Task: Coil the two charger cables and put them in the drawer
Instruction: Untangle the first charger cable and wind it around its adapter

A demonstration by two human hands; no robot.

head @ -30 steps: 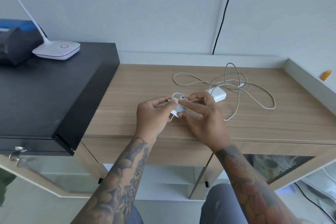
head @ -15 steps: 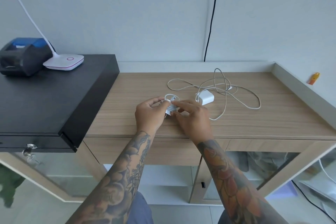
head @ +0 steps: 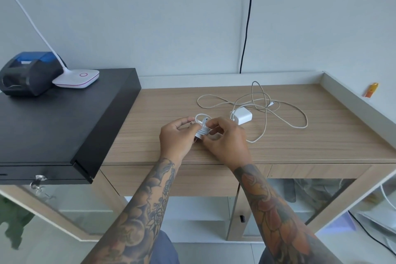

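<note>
Both hands, left hand (head: pixel 175 137) & right hand (head: pixel 225 141), pinch coiled charger cable (head: pixel 202 127) over bench (head: pixel 300 146); 2nd charger cable (head: pixel 265 109) lies loose nearby.

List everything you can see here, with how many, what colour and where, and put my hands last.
wound charger: 1, white, held between both hands above the desk
loose charger: 1, white brick, cable sprawled on desk, right of hands
desk: 1, light wood, centre
cash drawer: 1, black, left, key in front
printer: 1, black and blue, on cash drawer
lamp base: 1, white and pink, beside printer
wall cable: 1, black, on wall
orange object: 1, far right ledge
left hand: grips wound charger
right hand: pinches its cable
</note>
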